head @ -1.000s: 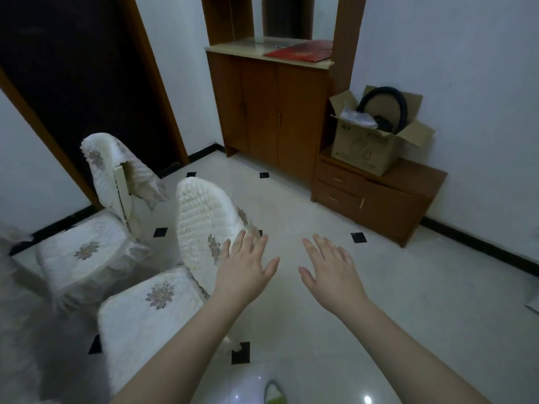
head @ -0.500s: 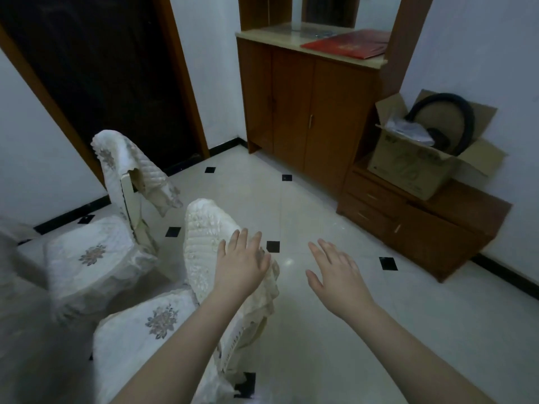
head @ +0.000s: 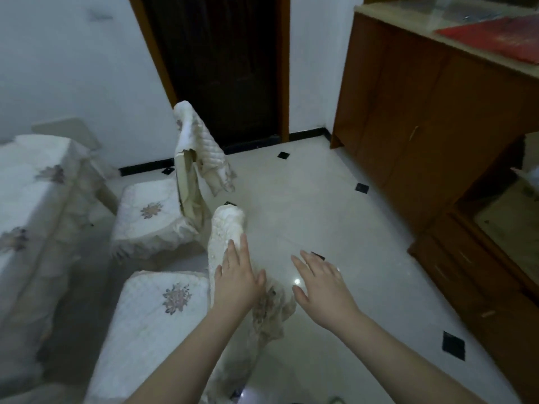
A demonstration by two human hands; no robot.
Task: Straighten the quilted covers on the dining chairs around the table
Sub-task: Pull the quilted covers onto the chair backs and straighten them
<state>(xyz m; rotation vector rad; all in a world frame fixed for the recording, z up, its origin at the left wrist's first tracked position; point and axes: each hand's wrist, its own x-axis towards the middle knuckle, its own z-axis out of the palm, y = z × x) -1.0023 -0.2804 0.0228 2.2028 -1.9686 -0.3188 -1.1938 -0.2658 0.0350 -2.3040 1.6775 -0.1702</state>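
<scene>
The left hand (head: 237, 282), fingers straight and together, lies over the chair cover (head: 226, 233) at lower centre. The right hand (head: 322, 285) hovers beside it, fingers loosely spread.

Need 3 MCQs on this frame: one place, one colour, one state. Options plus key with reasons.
1. Where is the left hand?
A. on the near chair's backrest cover
B. on the cabinet
C. on the floor

2. What colour is the flat item on the cabinet top?
A. blue
B. red
C. green

3. How does the far chair's backrest cover sit?
A. pulled fully down
B. removed
C. hanging askew, bare frame showing

Key: 1 A, fingers lie flat on the quilting. 2 B, it is plainly red. 3 C, the frame shows below the cover.
</scene>
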